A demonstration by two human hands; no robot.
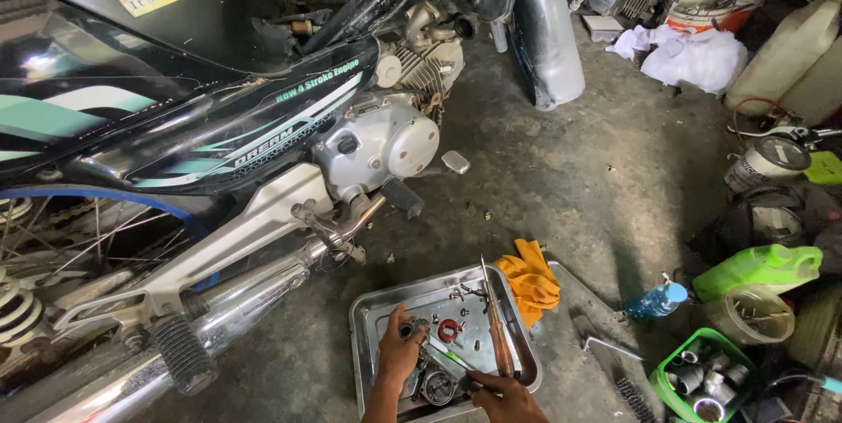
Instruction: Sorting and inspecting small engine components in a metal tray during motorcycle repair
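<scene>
A steel tray (pixel 377 313) lies on the concrete floor beside a black motorcycle (pixel 175 125). In it are small bolts, a red ring (pixel 449 330), a round metal part (pixel 437 385) and a long screwdriver (pixel 498 335). My left hand (pixel 399 355) reaches into the tray and its fingers pinch a small dark cylindrical part (pixel 408 329). My right hand (pixel 504 395) rests at the tray's near edge, fingers closed on a small tool (pixel 456 362) with a green tip. The silver engine cover (pixel 381 144) and chrome exhaust (pixel 246 300) are just above the tray.
An orange cloth (pixel 531 281) lies right of the tray. Further right are a blue bottle (pixel 655 301), a green jug (pixel 759 267), a green basket of sockets (pixel 704 375) and a clear tub (pixel 750 313). White rags (pixel 693 55) and cans sit at the back.
</scene>
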